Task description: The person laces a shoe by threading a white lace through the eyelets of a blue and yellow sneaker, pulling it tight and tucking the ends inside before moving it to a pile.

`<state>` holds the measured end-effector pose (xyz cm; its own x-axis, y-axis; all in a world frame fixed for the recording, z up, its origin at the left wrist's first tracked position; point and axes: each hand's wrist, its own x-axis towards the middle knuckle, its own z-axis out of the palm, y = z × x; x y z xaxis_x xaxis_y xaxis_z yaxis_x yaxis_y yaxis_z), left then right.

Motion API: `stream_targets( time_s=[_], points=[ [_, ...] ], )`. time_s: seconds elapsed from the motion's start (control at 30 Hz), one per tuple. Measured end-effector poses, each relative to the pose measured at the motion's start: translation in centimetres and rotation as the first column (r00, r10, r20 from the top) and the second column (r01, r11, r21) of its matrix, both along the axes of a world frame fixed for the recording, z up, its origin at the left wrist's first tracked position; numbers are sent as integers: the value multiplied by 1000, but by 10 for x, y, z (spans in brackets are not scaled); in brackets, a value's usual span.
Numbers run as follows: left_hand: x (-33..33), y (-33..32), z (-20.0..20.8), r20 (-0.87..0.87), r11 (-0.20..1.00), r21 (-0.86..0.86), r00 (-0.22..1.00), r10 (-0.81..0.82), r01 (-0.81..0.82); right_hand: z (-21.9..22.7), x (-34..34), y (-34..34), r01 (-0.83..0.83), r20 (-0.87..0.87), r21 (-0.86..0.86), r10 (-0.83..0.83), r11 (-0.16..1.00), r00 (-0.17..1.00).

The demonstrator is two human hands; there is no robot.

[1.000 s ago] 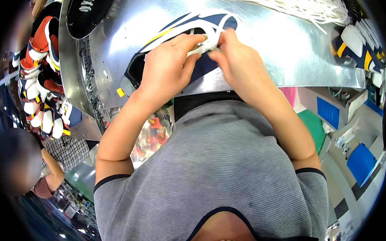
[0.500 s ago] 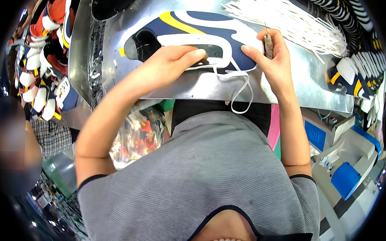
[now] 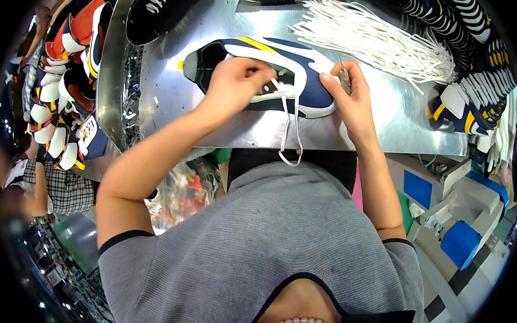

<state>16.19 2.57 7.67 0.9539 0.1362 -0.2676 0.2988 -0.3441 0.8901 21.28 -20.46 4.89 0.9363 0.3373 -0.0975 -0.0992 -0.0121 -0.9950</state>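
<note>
A navy, white and yellow shoe upper (image 3: 315, 78) lies on its side on the metal table, its dark heel opening to the left. Over that opening, my left hand (image 3: 235, 84) is closed, its fingertips pinching a white shoelace (image 3: 286, 128) at the lacing edge. From there the lace hangs in a loop past the table's front edge. At the toe, my right hand (image 3: 356, 99) wraps round the handle of a thin-pointed awl (image 3: 344, 76), needle upward. Its thumb rests by the toe of the upper.
A bundle of white laces (image 3: 376, 43) lies at the back right of the metal table (image 3: 242, 129). Stacked navy uppers (image 3: 471, 109) stand beyond it. Red and white uppers (image 3: 61, 97) hang at left. A dark shoe piece (image 3: 161, 13) sits at the back left.
The upper has shifted toward me and tilted. My left hand has gone from lying on its edge to pinching the lace over the opening. The lace loop now hangs farther left.
</note>
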Motion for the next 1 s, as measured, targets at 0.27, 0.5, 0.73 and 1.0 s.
stream_targets(
  time_s=[0.27, 0.5, 0.73, 1.0],
  points=[
    [3, 24, -13, 62, 978, 122, 982, -178, 169, -1, 10, 15, -100, -22, -31, 99, 995, 995],
    [-4, 16, -23, 187, 958, 229, 958, -216, 171, -9, 0, 5, -206, -51, -124, 201, 971, 978],
    [-13, 43, 13, 344, 616, 784, 880, -328, -77, -5, 17, -4, -228, -131, -95, 215, 969, 968],
    [-149, 274, 135, 386, -185, 913, 916, 112, -363, 22, 39, -29, -289, -158, 6, 286, 957, 945]
  ],
)
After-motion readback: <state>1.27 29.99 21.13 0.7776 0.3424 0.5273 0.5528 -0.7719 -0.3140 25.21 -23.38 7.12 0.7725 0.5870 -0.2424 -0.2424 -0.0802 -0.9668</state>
